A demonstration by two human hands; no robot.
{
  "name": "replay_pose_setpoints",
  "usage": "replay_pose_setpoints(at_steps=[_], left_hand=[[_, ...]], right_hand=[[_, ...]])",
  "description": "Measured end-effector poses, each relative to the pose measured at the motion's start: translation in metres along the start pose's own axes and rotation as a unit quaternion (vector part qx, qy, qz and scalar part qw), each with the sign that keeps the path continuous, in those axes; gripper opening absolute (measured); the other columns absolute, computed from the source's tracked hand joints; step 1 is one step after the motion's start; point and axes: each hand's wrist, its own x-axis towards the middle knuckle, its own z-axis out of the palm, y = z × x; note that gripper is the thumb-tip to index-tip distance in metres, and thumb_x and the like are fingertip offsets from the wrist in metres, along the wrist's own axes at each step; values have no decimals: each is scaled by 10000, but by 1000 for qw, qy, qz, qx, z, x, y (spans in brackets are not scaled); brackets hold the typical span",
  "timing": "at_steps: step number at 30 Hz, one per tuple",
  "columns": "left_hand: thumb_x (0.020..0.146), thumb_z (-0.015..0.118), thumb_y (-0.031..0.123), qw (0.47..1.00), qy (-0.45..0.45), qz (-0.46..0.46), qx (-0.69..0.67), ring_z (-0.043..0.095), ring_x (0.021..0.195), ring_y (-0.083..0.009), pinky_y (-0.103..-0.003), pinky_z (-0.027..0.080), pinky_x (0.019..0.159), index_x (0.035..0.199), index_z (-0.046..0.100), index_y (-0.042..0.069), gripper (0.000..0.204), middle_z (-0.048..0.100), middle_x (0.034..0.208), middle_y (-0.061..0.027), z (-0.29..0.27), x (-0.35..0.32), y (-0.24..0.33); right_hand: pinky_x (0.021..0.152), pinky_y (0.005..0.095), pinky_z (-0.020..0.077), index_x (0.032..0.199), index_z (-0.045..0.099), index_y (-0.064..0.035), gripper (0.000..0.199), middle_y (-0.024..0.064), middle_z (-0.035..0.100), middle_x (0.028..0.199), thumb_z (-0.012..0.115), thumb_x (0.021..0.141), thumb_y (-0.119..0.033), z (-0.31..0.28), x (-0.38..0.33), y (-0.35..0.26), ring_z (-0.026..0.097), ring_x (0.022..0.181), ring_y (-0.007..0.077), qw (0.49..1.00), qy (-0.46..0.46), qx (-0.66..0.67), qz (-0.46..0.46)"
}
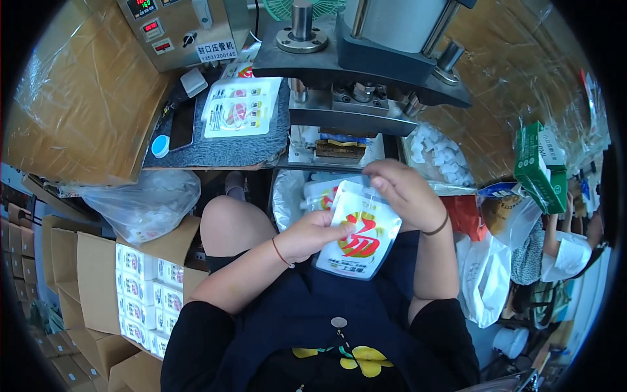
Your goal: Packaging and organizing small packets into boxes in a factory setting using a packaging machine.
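A white flat pouch with a red and yellow-green print is held tilted over my lap. My left hand is closed on its left side, thumb lying across the printed front. At the pouch's upper right corner, the fingers of my right hand are curled against the top edge; their tips are partly hidden. Just beyond, more printed pouches lie in a container lined with clear plastic. Above them stands a sealing press with a metal jaw block.
White plastic spouts fill a tray right of the press. To the left, pouches rest on a blue-grey mat beside a phone. A carton of packed pouches stands lower left. A green box sits right.
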Motion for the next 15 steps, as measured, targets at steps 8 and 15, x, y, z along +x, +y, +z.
replay_pose_setpoints(at_steps=[8,15], left_hand=[[884,671,29,996,68,48,-28,719,946,-211,-344,585,838,1192,625,-39,319,711,1107,-125,-51,40,32],[955,627,111,950,237,179,99,673,984,-201,-345,534,867,1270,538,0,345,680,1141,-145,-71,49,41]], right_hand=[[801,459,507,1074,657,-85,222,184,621,1062,648,853,-105,-40,-17,91,628,946,393,934,54,-296,195],[818,459,493,993,622,-16,175,210,598,1005,668,828,-53,-16,-25,128,590,962,414,945,156,-238,160]])
